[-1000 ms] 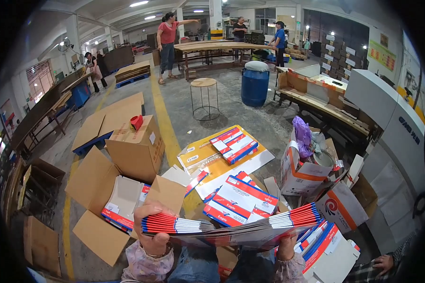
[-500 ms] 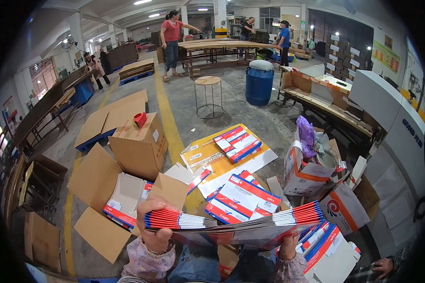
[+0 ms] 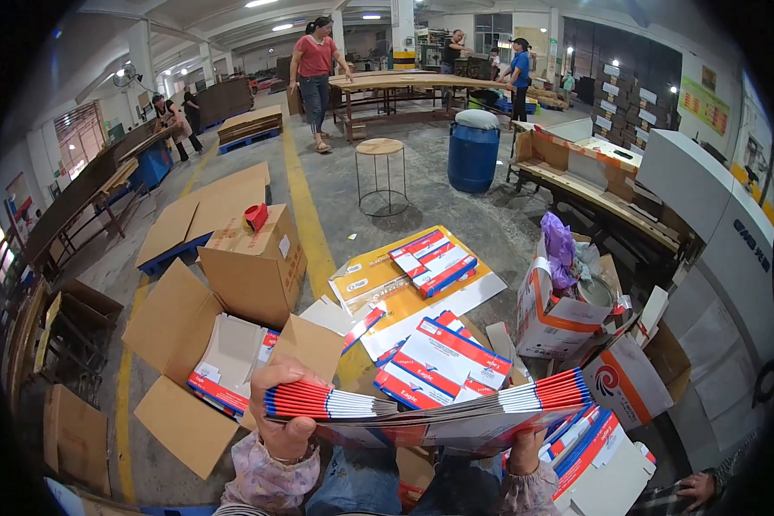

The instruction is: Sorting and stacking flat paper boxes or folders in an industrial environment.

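Observation:
My left hand (image 3: 285, 413) and my right hand (image 3: 525, 447) grip the two ends of a thick stack of flat printed cartons (image 3: 430, 411), red, white and blue along their edges, held level in front of my lap. Just beyond the stack lie more flat cartons (image 3: 443, 361) on the floor. To the left an open cardboard box (image 3: 224, 361) holds a few of the same cartons at its bottom.
A closed brown box (image 3: 254, 267) with a red tape dispenser (image 3: 256, 215) stands behind. A yellow sheet with cartons (image 3: 430, 262), a round stool (image 3: 380, 176), a blue barrel (image 3: 473, 150), a bag of scraps (image 3: 563, 292) and workbenches surround me. Several people stand at the far tables; another person's hand (image 3: 692, 490) is at the lower right.
The stack has stayed in both hands, shifting slightly lower and to the right. The person in the red top has walked nearer along the yellow floor line.

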Demonstrator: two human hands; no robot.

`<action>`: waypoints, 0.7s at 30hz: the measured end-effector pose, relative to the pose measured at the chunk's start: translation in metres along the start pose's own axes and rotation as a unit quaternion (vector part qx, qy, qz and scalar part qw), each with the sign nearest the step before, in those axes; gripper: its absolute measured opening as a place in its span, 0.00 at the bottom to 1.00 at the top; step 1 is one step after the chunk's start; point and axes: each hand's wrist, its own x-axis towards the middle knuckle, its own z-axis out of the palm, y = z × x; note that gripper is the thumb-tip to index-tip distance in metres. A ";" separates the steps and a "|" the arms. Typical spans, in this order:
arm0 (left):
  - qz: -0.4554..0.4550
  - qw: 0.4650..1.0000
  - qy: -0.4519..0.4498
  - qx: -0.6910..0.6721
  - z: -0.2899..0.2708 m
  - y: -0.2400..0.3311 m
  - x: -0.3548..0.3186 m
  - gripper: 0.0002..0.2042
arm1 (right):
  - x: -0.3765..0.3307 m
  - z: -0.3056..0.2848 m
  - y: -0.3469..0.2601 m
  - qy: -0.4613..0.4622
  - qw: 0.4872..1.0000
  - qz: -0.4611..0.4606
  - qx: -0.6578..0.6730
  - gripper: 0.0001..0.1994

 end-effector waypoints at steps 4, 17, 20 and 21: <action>0.003 1.000 -0.005 -0.004 0.000 0.001 -0.001 0.28 | 0.001 -0.007 0.007 -0.019 1.000 -0.007 -0.019 0.39; 0.013 1.000 0.002 -0.013 -0.003 0.001 -0.004 0.28 | 0.000 0.004 -0.010 -0.013 1.000 0.005 0.001 0.37; 0.008 1.000 0.000 -0.012 -0.003 0.001 -0.005 0.28 | -0.001 0.008 -0.014 0.012 0.999 0.016 -0.036 0.46; 0.012 1.000 0.000 -0.014 -0.002 0.001 -0.005 0.28 | -0.001 0.008 -0.014 0.008 0.999 0.013 -0.036 0.46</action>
